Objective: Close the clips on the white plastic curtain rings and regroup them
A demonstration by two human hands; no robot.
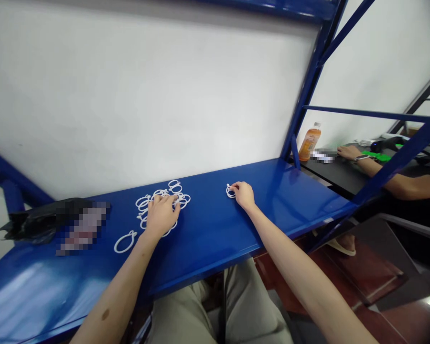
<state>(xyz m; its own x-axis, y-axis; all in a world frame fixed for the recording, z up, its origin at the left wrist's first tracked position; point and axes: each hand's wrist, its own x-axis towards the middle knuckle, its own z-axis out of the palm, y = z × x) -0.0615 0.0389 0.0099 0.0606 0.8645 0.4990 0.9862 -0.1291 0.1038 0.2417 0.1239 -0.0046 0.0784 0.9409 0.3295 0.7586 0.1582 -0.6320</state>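
A heap of several white plastic rings (175, 187) lies on the blue metal shelf (215, 229). My left hand (162, 213) rests on the heap, fingers curled down onto the rings. One ring (125, 241) lies alone, left of that hand. Further right, my right hand (242, 193) is closed with its fingertips pinching a single white ring (230, 191) against the shelf.
A black plastic bag (36, 220) lies at the shelf's left end. Blue frame posts (308, 81) rise at the right. Beyond them another person's forearm (380, 167) rests on a dark table with an orange drink bottle (309, 141) and green items (380, 155).
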